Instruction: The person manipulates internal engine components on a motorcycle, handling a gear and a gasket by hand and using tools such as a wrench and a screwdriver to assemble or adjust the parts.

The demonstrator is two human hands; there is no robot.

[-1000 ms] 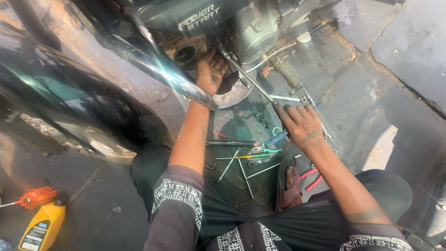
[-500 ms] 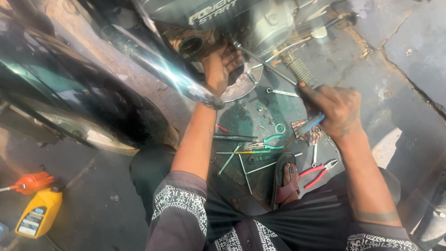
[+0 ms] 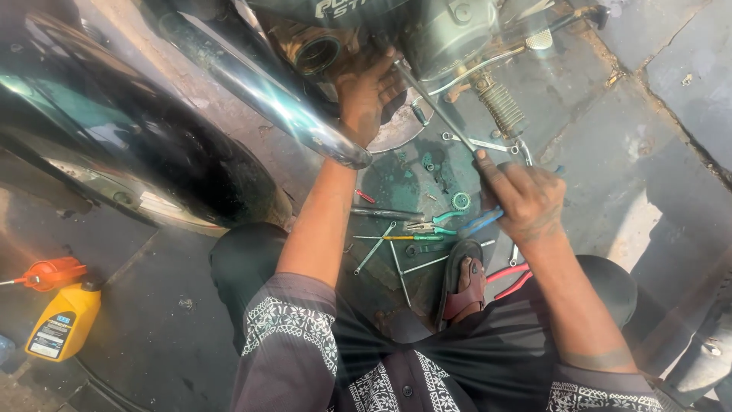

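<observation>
I squat beside a motorcycle engine. My left hand reaches under it, fingers pressed against the dark casing just below a round open port. My right hand is closed around a long screwdriver with a blue handle. Its steel shaft slants up and left to the engine, ending close to my left hand's fingertips. My sandalled foot rests on the ground below the right hand.
Pliers, a green-handled screwdriver, a spanner and red-handled pliers lie scattered on the oily ground. A chrome exhaust pipe and black wheel guard crowd the left. A yellow oil bottle and orange oil can stand far left.
My right hand picked the blue-handled screwdriver up from the tool pile and raised it, its tip now up at the engine. My left hand stayed under the engine.
</observation>
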